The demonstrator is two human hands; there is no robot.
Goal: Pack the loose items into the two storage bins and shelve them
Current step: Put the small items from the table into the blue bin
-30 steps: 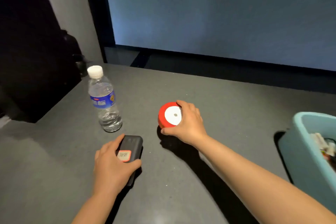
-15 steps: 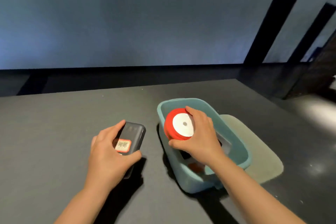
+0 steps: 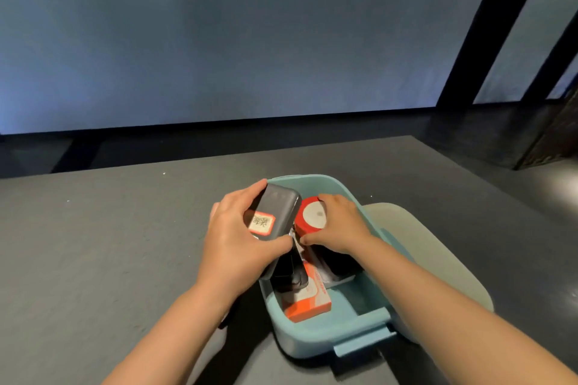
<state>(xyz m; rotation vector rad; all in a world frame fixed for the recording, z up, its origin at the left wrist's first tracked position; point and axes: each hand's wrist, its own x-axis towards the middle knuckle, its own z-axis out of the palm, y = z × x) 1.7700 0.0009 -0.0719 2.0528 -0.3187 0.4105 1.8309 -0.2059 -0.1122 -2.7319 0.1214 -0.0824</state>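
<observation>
Left hand (image 3: pixel 233 241) fingers clamp the power bank (image 3: pixel 275 212); right hand (image 3: pixel 339 223) fingers clamp the red roll (image 3: pixel 308 218). Risk: both crowd the bin (image 3: pixel 353 330); bank, beside the roll, may snag its wall.

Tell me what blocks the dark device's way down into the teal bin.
The dark device, gripped by the left hand, hangs over the teal bin; an orange box and dark items lie underneath.

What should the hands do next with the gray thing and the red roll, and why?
Probably lower both and let go. The left hand grips the gray power bank and the right hand grips the red tape roll, both already over the teal bin.
</observation>
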